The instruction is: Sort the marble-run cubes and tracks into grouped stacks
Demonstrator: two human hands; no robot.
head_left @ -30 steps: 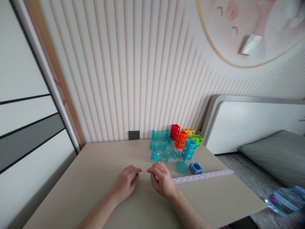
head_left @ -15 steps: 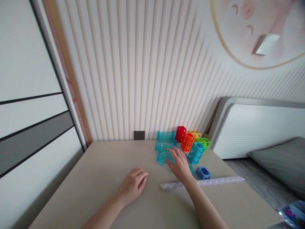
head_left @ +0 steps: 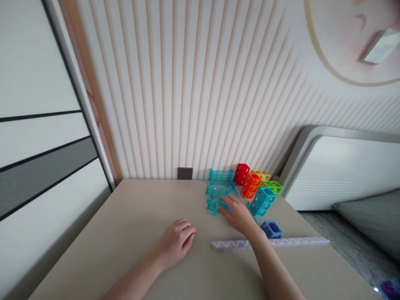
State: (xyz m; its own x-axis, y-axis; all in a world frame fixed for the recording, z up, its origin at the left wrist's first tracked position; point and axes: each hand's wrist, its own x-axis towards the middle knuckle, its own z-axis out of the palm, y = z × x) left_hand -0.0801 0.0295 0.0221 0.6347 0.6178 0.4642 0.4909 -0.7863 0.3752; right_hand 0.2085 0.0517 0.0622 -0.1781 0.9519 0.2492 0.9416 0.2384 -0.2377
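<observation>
My left hand rests on the table with its fingers curled in and nothing visible in them. My right hand reaches to the nearest see-through teal curved track piece, its thumb and fingers closing over the right part of it. The hand hides some of that piece. Just behind lies another teal curved track piece, and a teal straight piece stands by the wall. Right of my hand is an upright light blue openwork block.
Red, orange, yellow and green blocks cluster at the back right. A dark blue block sits behind a long lilac patterned strip. A bed headboard stands beyond the table's right edge.
My right hand has lowered onto the nearest curved track piece, its fingers drawing closer to it. My left hand stays in place. The view has shifted slightly.
</observation>
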